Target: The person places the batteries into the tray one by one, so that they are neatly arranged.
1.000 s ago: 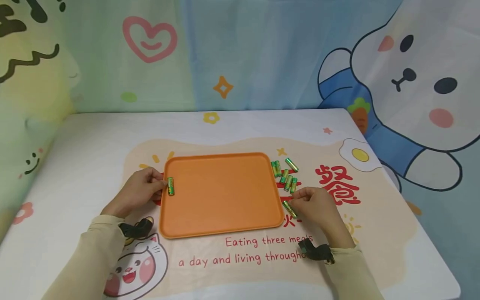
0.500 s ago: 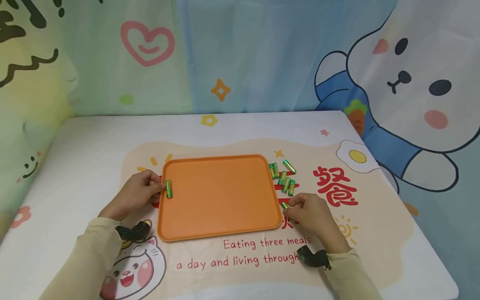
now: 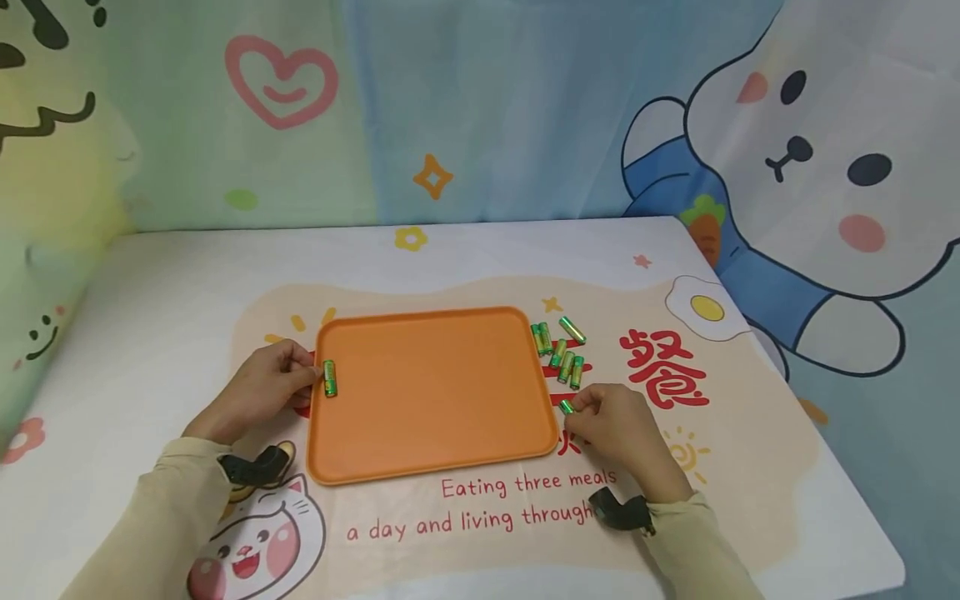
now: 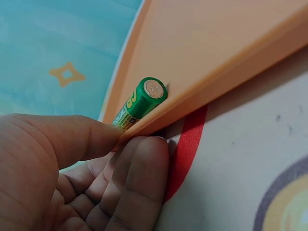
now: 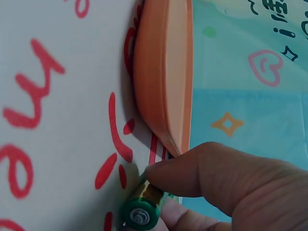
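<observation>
**Right hand [image 3: 618, 425] pinching a battery [image 5: 144, 207] beside an orange tray [image 3: 431, 392]**

Thumb and fingers of the right hand are gripping 1 green-and-gold battery just outside the tray's right side; its nubbed metal end is facing the wrist camera. Whether the far end is touching the bench [image 3: 840, 558] cannot be told. Left hand [image 3: 262, 383] is clasping the tray's left rim, thumb above and fingers beneath. Inside that rim, a tray battery [image 3: 330, 378] is lying close to the thumb tip, contact being uncertain. On the bench beside the tray, 6 loose batteries [image 3: 558, 353] are forming a cluster beyond the right hand.

Handling (judged from appearance): each battery is probably feeling light yet dense, rigid and hardly fragile. Its glossy wrapper is likely offering little friction, and its round barrel is inviting rolling. Opposed fingertips across mid-barrel are probably giving the surest hold, the metal ends offering less purchase. The tray is seemingly behaving as a stiff, light shell, its raised rim serving as the natural grip.
</observation>
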Tool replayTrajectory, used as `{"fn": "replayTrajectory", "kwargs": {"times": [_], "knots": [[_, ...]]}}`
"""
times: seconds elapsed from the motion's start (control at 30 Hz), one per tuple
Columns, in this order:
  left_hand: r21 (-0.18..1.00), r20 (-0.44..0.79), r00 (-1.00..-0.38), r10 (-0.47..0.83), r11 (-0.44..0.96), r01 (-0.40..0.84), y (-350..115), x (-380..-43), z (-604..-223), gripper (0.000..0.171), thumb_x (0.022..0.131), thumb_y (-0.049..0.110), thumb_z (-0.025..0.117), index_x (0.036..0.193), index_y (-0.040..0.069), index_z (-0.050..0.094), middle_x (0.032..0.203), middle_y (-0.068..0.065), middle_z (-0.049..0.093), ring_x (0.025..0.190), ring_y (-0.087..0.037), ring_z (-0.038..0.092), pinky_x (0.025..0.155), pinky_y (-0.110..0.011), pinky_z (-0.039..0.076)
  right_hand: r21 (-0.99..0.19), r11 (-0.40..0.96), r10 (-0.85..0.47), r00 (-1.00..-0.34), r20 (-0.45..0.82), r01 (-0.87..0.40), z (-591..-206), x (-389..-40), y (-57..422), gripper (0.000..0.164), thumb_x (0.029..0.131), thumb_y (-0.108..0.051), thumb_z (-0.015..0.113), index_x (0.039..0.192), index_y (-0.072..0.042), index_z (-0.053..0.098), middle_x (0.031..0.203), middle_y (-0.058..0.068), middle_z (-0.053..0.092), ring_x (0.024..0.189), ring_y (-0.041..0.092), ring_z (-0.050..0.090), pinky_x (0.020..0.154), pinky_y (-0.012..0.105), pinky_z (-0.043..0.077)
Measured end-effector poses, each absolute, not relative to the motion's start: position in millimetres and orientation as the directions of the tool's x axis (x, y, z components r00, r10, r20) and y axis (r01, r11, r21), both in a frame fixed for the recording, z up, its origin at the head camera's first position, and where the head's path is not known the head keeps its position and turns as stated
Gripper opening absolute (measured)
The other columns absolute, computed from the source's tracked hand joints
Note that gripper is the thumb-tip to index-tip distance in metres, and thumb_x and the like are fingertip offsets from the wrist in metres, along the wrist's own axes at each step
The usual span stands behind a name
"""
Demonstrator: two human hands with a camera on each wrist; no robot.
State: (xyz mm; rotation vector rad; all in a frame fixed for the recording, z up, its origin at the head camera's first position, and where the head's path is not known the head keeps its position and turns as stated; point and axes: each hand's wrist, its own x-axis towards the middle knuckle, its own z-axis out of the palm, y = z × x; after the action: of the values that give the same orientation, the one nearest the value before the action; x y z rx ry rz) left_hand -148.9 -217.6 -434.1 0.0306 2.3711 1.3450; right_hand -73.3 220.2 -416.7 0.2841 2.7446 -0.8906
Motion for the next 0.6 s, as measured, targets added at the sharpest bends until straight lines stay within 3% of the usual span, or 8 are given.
{"fn": "replayTrajectory", "kwargs": {"times": [0.33,0.6], "knots": [[0.845,-0.326,-0.921,0.212,0.504,-0.182,-219,-148,-434,0.021,0.102,0.008,0.062,0.114,-0.007,0.055,0.089,-0.01,0.063,0.072,-0.016,0.066,0.065,-0.026,0.06,-0.617,0.718,0.129,-0.932,-0.337,0.323,-414,-79,222,0.02,0.084,-0.021,0.078,0.099,-0.007,0.073,0.074,0.002,0.068,0.066,0.02,0.062,0.063,0.031,0.051],[0.852,-0.332,-0.92,0.209,0.484,-0.198,-219,-151,-433,0.02,0.101,0.007,0.062,0.113,-0.008,0.055,0.088,-0.01,0.063,0.07,-0.016,0.066,0.065,-0.028,0.061,-0.722,0.613,0.104,-0.939,-0.329,0.321,-407,-90,206,0.02,0.09,-0.021,0.074,0.099,-0.003,0.073,0.076,0.006,0.069,0.067,0.023,0.064,0.06,0.03,0.056]]}}
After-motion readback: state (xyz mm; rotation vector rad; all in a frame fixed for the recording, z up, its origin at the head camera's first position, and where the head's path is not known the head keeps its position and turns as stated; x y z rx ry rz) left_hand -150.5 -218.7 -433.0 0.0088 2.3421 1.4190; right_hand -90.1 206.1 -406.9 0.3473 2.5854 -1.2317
